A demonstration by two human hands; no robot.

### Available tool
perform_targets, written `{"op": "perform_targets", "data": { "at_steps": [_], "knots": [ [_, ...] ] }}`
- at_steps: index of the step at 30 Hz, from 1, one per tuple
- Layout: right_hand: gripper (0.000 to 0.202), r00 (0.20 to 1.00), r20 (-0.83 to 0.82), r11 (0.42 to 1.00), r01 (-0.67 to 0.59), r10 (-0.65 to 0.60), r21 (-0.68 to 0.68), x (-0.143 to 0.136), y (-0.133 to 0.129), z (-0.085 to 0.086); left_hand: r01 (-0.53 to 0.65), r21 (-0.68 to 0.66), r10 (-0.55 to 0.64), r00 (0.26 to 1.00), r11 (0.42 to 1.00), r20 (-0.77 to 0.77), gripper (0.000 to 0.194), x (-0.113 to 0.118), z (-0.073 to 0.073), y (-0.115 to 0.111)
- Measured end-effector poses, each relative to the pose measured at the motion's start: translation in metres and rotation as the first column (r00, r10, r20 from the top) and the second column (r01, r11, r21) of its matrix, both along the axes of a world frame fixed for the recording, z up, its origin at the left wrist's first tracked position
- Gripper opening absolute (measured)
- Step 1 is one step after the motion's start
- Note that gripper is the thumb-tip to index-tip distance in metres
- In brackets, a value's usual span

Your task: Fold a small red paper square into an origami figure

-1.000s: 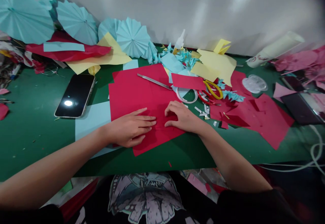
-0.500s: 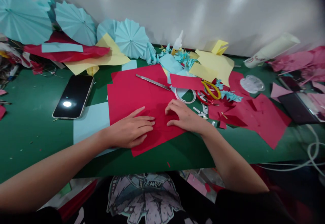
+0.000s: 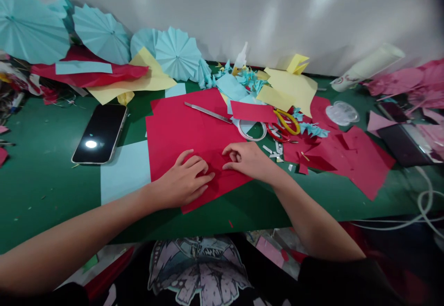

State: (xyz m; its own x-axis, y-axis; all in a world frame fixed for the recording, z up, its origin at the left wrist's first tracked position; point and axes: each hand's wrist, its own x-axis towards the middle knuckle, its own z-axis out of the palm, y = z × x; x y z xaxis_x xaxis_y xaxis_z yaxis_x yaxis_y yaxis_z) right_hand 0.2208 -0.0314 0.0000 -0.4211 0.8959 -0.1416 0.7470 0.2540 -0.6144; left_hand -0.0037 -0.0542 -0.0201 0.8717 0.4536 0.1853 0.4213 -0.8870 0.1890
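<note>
My left hand (image 3: pixel 182 183): fingers loosely spread on red paper (image 3: pixel 187 134) | my right hand (image 3: pixel 251 160): fingers curled, grip undeterminable

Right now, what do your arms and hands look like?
They're a person's: the left hand and right hand are ungloved, with no ring or watch visible. The forearms are uncovered below black sleeves. No cables or markings show on them.

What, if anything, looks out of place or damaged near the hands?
White scraps lie strewn beside the right hand, like litter. The silver tool lies slantwise on the red paper, as if set down loosely. I see no spill.
</note>
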Motion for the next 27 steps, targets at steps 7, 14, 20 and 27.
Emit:
{"op": "perform_targets", "data": {
  "at_steps": [7,14,20,27],
  "knots": [
    [0.019,0.977,-0.039,0.913,0.180,-0.209,-0.366,-0.011,0.003,0.015,-0.034,0.095,0.034,0.999,0.995,0.000,0.027,0.001,-0.002,-0.004],
    [0.024,0.976,-0.118,0.870,0.104,-0.182,-0.481,-0.017,0.019,0.019,-0.084,0.141,0.080,0.996,0.986,0.032,0.028,0.005,-0.005,-0.009],
    [0.027,0.963,-0.092,0.781,0.147,-0.252,-0.607,-0.032,0.032,0.027,-0.119,0.190,0.120,0.993,0.975,0.005,0.033,0.006,-0.009,-0.011],
    [0.018,0.947,-0.116,0.773,0.171,-0.301,-0.611,-0.038,0.037,0.017,-0.144,0.193,0.158,0.986,0.971,-0.057,0.041,0.007,-0.009,-0.010]
  ]
}}
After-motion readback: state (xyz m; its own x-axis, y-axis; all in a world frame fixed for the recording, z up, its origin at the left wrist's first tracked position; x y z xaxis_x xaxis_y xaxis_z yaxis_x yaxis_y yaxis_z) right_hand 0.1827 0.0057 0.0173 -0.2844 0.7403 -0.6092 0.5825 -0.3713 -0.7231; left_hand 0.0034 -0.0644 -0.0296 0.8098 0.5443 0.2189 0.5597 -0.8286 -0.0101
